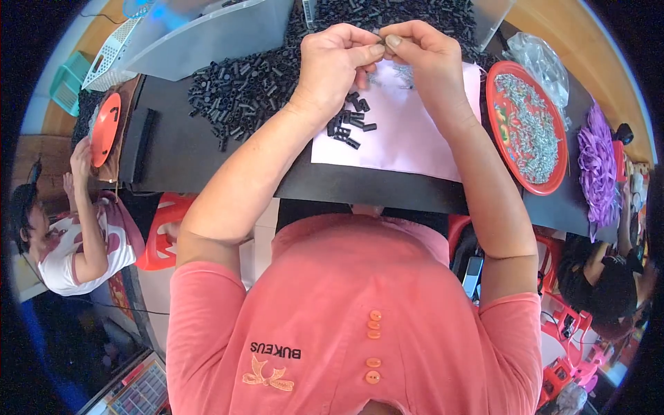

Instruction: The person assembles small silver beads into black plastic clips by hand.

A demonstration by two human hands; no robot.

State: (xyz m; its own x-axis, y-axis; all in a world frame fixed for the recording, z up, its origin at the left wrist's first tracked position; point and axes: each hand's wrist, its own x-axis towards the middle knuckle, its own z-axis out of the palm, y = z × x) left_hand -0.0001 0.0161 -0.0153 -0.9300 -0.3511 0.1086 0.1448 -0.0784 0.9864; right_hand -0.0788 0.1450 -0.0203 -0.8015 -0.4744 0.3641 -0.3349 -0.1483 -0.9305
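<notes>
My left hand (332,68) and my right hand (432,68) meet above the far part of a pale pink sheet (408,142). Fingertips of both are pinched together around a tiny dark piece (381,41), mostly hidden by the fingers; its kind I cannot make out. Several short black plastic tubes (353,126) lie on the sheet beside my left wrist. Some small silvery metal pieces (402,77) rest on it below my right hand. To the right, a round red tray (492,104) holds a heap of small metal parts (529,131).
Black plastic tubes (238,97) are heaped on the dark table (277,187), by a see-through bin (200,45). A plastic bag (543,66) and a purple bundle (598,162) lie at the right. One person (83,242) sits left with an orange-red plate (106,131); another (609,283) is at right.
</notes>
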